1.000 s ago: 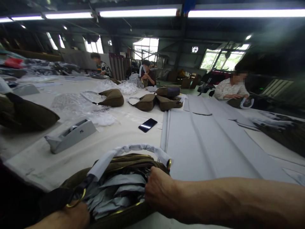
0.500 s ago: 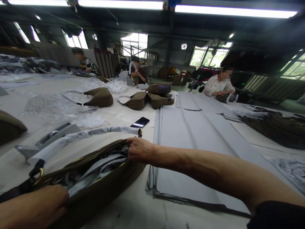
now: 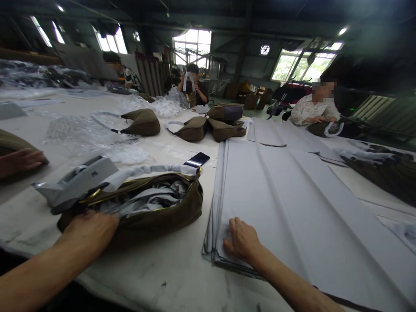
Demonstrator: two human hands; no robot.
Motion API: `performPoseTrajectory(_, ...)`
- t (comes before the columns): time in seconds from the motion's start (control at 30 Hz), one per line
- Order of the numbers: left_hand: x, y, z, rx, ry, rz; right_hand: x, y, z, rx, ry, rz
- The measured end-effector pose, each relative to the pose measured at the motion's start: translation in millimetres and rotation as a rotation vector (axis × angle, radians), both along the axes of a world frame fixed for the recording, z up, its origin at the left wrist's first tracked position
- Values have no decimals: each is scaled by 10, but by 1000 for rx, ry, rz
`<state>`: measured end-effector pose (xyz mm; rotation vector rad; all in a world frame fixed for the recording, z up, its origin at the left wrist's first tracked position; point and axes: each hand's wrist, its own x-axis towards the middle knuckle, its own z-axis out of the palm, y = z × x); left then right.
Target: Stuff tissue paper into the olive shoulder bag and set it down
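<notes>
An olive-brown bag [image 3: 162,219] lies on the white table with its zipped mouth open, crumpled grey paper [image 3: 152,200] showing inside. Its wrapped strap [image 3: 152,170] arches behind the opening. At the bag's left end my left hand [image 3: 92,225] grips the near edge, fingers partly hidden in the mouth. My right hand [image 3: 242,240] rests on the left part of a stack of grey sheets [image 3: 276,208], its fingers slightly bent and apart, holding nothing.
Behind the bag stand a grey tape dispenser [image 3: 86,177] and a phone [image 3: 197,159]. Finished-looking bags [image 3: 193,128] and clear plastic [image 3: 81,134] lie farther back. Another person's hand [image 3: 22,160] touches a bag at far left. Three people sit beyond the table; dark bags [image 3: 386,169] are piled right.
My right hand has let go of the bag's right end and moved right onto the sheets. The bag's mouth is wider. Another person's hand has appeared at far left.
</notes>
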<state>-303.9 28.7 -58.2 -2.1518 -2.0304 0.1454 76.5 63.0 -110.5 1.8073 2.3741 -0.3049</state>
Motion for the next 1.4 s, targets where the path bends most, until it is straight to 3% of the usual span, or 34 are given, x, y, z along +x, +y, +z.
performPoseTrajectory(0.1,201,145,171,-121,238,68,-10,26,-127,-48,18,-43)
performPoseTrajectory(0.17,297,138,254,-119,274,40,43,94,-128,-62,83,-44)
performPoseTrajectory(0.33,344,10,363,38,152,-174,318,228,-142,-162,342,-89)
performPoseTrajectory(0.53,310,25,413,28,71,-144,516,266,-247,-312,511,-179)
performPoseTrajectory(0.6,317,26,426,88,83,-170,547,271,-232,-304,513,-187)
performPoseTrajectory(0.7,436,-3,409,300,56,-320,497,302,-168,-152,482,-201)
performPoseTrajectory(0.83,912,-77,254,407,-122,-521,227,428,-116,62,229,-179)
performPoseTrajectory(0.9,1195,-124,111,365,-264,-533,116,519,-131,61,107,-156)
performPoseTrajectory(1.0,1451,-208,-142,331,-453,-501,117,645,-176,16,120,-137)
performPoseTrajectory(1.23,1285,-363,-607,261,-570,-355,469,816,-271,-94,415,-227)
performPoseTrajectory(1.4,1259,-304,-716,196,-568,-449,559,861,-338,-249,658,-345)
